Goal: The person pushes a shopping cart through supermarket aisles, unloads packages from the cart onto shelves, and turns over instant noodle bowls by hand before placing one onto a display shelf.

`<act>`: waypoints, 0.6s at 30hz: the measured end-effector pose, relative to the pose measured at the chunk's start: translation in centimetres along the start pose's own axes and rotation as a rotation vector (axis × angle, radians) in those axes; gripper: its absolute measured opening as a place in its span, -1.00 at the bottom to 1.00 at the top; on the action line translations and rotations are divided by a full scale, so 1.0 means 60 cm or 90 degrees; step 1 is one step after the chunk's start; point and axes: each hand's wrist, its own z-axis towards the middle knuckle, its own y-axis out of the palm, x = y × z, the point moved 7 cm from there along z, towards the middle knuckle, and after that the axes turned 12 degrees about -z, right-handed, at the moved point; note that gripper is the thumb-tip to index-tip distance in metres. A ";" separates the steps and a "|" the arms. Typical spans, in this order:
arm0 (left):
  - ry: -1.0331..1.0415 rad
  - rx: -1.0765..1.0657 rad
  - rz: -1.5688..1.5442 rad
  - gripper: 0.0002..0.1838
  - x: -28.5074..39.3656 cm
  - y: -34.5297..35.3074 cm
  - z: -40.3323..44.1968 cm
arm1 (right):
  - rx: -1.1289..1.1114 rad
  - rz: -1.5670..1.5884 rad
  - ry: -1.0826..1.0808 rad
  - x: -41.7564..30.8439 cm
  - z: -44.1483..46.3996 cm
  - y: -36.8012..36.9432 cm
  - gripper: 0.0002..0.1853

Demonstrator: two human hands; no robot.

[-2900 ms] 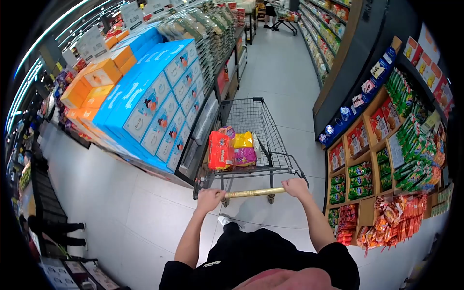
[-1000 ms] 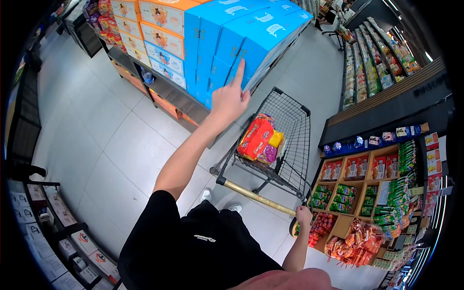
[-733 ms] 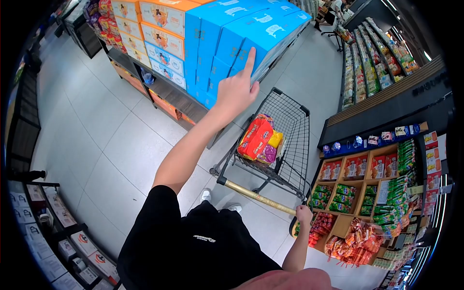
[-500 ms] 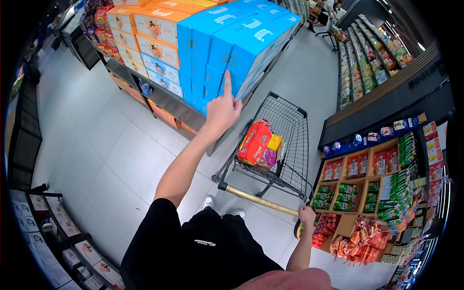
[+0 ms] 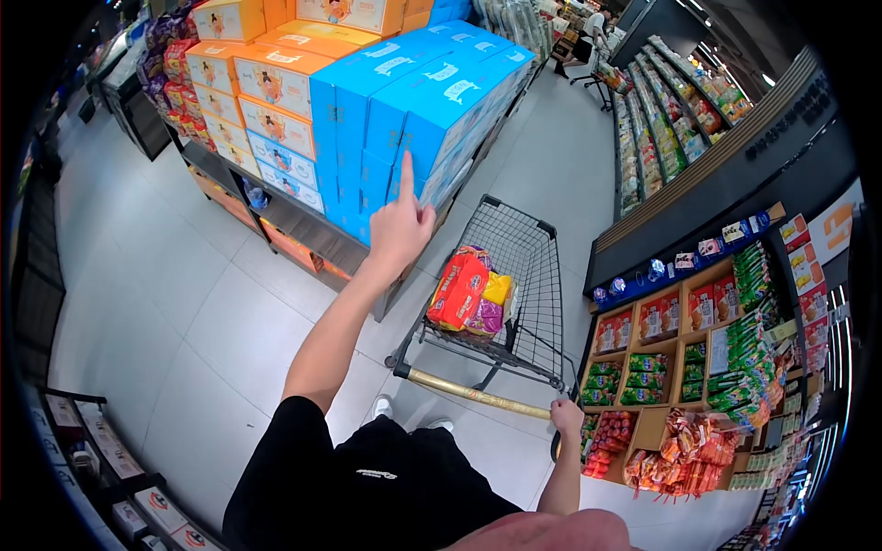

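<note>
My left hand (image 5: pixel 400 230) is raised in front of the stacked blue boxes (image 5: pixel 427 101), its index finger stretched out and the other fingers curled in, with nothing held. Whether the fingertip touches a box cannot be made out. My right hand (image 5: pixel 567 417) is wrapped round the right end of the cart's gold handle (image 5: pixel 478 393). Inside the wire shopping cart (image 5: pixel 533 275) lie a red package (image 5: pixel 458 290), a yellow package (image 5: pixel 497 288) and a purple package (image 5: pixel 486 318).
Orange boxes (image 5: pixel 276 83) stand left of the blue ones, on a dark shelf (image 5: pixel 317 218). Wooden compartments (image 5: pixel 654 347) with snack packs are at the right. Up the aisle, a person (image 5: pixel 594 26) is near another cart (image 5: pixel 610 77). Boxed goods (image 5: pixel 115 441) line the lower left.
My left hand has left the handle and risen with its index finger out; lately it has shifted left and down in view. My right hand has stayed on the handle. The view has turned.
</note>
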 end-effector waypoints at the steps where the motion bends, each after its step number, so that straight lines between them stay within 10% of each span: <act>1: 0.035 0.004 -0.013 -0.03 0.020 -0.009 0.004 | 0.003 -0.003 0.000 0.003 0.000 0.002 -0.60; 9: -0.056 0.039 0.011 -0.11 -0.055 0.002 -0.010 | 0.026 0.018 0.003 -0.004 -0.004 -0.015 -0.61; 14: 0.046 0.135 -0.235 -0.83 -0.044 -0.017 -0.054 | 0.005 0.013 -0.006 -0.010 -0.008 -0.009 -0.61; 18: 0.080 -0.098 -0.302 -0.76 -0.030 0.058 -0.173 | -0.018 0.039 0.015 -0.003 -0.009 -0.002 -0.64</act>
